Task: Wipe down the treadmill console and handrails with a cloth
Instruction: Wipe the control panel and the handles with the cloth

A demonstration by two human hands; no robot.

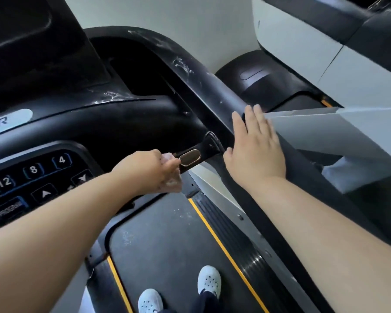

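Console (122,123): glossy black plastic, smooth, which bore whitish streaks near its upper edge. Keypad (32,177): a flat, glossy face with printed numerals. Handrail (201,82): a black, smooth, half-glossy moulding that was mottled with pale smears. Sensor (190,157): an oval plate of polished metal that showed a brassy sheen. Cloth (167,157): pale, soft and crumpled in the left hand (151,170); its weave was too small to tell. Belt (167,245): a matt dark-grey sheet that looked finely rough and was dotted with pale specks. Side rail (230,233): black, ribbed, slightly shiny. Panel (325,132): matt grey and smooth. Shoes (209,281): white, perforated, matt.
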